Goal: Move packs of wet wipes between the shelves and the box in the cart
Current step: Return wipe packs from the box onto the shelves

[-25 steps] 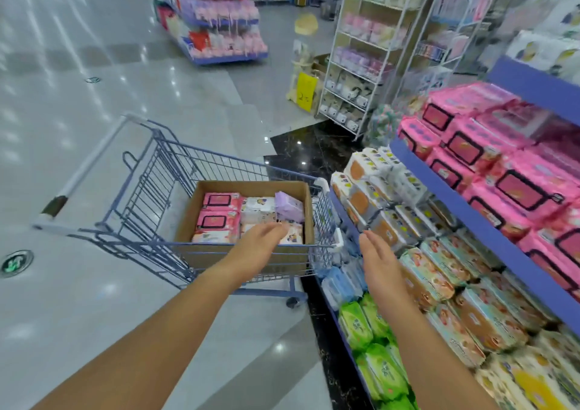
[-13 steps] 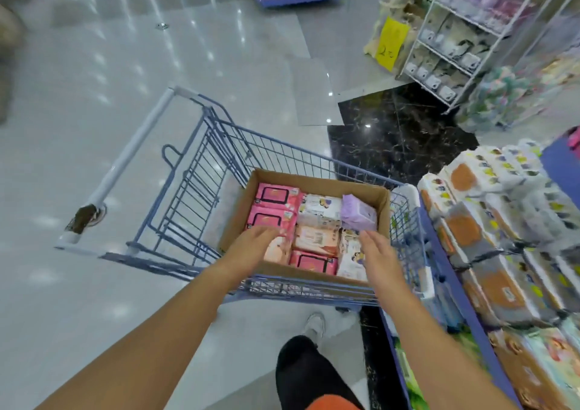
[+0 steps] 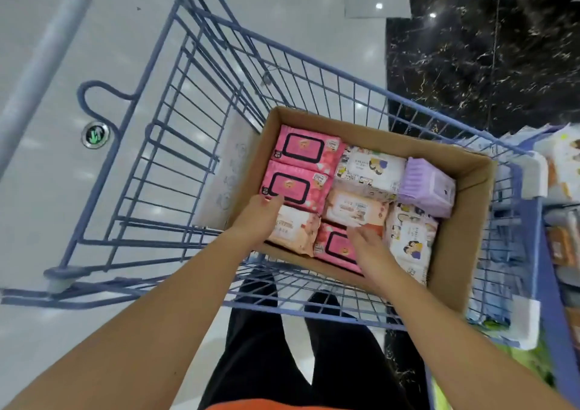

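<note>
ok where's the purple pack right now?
Head view: the purple pack lies in the far right corner of the cardboard box in the cart, next to a white pack.

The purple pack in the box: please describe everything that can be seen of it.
The purple pack is a lilac block in soft, glossy wrap, with fine ridges on its left side. It lies tilted in the far right corner of the cardboard box, on top of other packs, beside a white cartoon pack. The left hand and the right hand do not touch it.
</note>
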The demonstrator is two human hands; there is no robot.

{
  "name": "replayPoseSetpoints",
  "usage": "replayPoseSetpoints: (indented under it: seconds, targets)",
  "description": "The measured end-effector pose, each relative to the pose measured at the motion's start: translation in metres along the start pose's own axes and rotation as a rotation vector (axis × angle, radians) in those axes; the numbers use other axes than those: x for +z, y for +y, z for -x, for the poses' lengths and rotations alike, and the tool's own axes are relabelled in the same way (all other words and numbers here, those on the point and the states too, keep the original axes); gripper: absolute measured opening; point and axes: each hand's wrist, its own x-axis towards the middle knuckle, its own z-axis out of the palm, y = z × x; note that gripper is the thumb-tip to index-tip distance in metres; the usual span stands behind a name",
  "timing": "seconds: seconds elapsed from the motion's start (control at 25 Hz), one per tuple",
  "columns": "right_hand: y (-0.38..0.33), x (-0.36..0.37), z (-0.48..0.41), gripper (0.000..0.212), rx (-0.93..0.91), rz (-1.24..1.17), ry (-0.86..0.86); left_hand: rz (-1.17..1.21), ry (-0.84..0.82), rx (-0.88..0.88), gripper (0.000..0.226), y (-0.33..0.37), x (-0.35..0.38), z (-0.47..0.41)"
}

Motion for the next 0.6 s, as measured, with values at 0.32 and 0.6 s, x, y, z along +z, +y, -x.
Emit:
replayPoseSetpoints:
  seconds: [0.32,0.6]
  targets:
    - [-0.006,0.073,-0.089,0.059,0.206,-0.220,-0.218,-0.305,0.015,-0.161,0.071,-0.033,0.021,-0.088]
    - [0.011,0.061,-0.104,0.056,0.265,-0.360,-0.136,-0.062,-0.081,-0.160,0.086,-0.024,0.022,-0.078]
